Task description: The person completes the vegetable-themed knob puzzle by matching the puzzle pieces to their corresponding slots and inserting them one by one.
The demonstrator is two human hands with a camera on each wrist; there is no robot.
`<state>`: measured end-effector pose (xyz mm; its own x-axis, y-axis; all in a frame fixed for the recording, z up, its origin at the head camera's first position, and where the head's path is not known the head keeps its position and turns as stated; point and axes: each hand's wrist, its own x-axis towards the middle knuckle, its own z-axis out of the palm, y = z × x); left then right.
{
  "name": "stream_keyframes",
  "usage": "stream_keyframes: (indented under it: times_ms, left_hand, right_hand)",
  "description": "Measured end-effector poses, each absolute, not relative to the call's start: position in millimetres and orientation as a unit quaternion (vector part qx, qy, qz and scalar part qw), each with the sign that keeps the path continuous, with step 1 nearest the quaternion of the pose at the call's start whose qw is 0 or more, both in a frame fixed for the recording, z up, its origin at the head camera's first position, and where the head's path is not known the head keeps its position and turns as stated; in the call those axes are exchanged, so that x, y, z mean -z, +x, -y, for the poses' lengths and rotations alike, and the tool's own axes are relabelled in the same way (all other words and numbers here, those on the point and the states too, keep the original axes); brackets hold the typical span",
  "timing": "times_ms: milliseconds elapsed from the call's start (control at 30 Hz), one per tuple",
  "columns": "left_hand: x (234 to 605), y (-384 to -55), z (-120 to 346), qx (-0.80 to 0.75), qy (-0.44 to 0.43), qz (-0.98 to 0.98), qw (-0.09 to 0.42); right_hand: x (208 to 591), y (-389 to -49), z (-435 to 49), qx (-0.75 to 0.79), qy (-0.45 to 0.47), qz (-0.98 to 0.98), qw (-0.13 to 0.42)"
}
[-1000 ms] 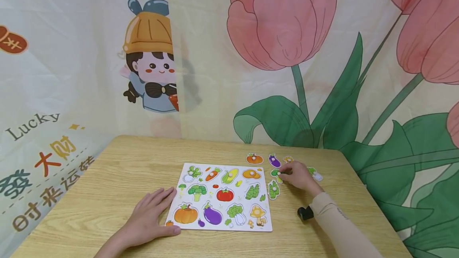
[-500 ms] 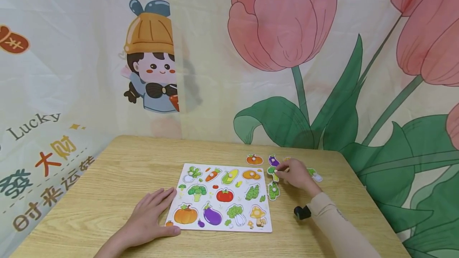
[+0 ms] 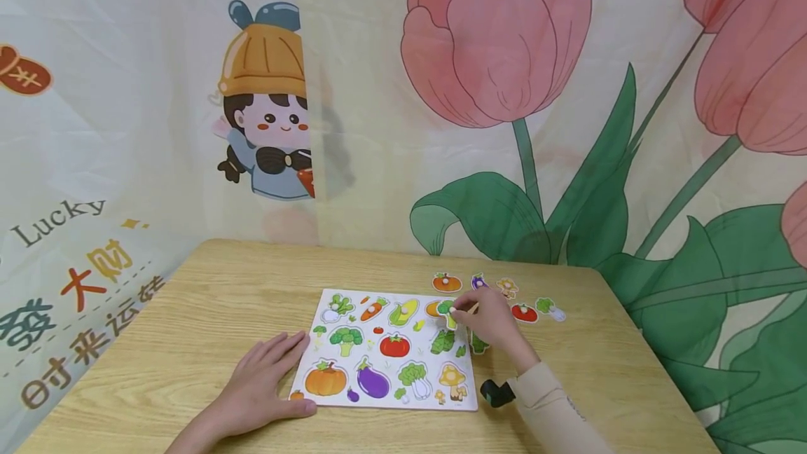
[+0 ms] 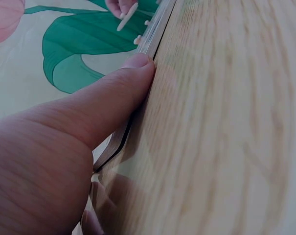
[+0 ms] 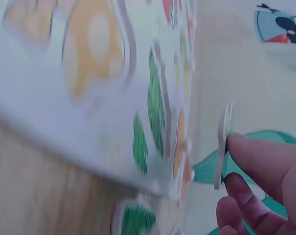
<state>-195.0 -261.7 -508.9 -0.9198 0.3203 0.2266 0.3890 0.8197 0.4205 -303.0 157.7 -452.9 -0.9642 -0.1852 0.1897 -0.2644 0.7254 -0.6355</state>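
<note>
A white vegetable puzzle board (image 3: pixel 391 403) lies flat on the table. My left hand (image 3: pixel 258 382) rests at its left side, fingers stretched out; in the left wrist view the thumb (image 4: pixel 118 85) touches the board's edge. My right hand (image 3: pixel 490 322) pinches a broccoli puzzle piece (image 3: pixel 446 311) by its knob, over the board's upper right part, overlapping the orange piece (image 3: pixel 432 309) there. The right wrist view shows the broccoli piece (image 5: pixel 220 154) edge-on and raised. Carrot (image 3: pixel 375 310) and corn (image 3: pixel 404 312) pieces with knobs sit in the board's back row.
Loose pieces lie right of and behind the board: a pumpkin (image 3: pixel 446 283), a partly hidden eggplant (image 3: pixel 479 280), a mushroom (image 3: pixel 506 289), a tomato (image 3: pixel 525 313), a bok choy (image 3: pixel 551 309) and a green piece (image 3: pixel 479 343) partly behind my right hand. A printed curtain (image 3: pixel 366 90) hangs behind.
My right hand has lifted the broccoli piece from the table and carried it left over the board, uncovering the mushroom and tomato pieces. The left hand stays in place.
</note>
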Motion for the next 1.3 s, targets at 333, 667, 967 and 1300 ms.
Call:
stream_keyframes:
  times_ms: [333, 667, 967, 1300]
  left_hand:
    - [508, -195, 262, 0.235, -0.186, 0.951, 0.07]
    - [510, -195, 262, 0.234, -0.188, 0.951, 0.071]
    - [510, -196, 262, 0.233, -0.187, 0.952, 0.071]
    - [508, -195, 262, 0.231, -0.191, 0.951, 0.072]
  right_hand:
    - [462, -278, -118, -0.369, 0.127, 0.919, 0.053]
    - [461, -261, -78, -0.394, 0.154, 0.905, 0.051]
    - [464, -257, -45, -0.406, 0.166, 0.897, 0.048]
    - [472, -255, -15, -0.407, 0.152, 0.9, 0.044]
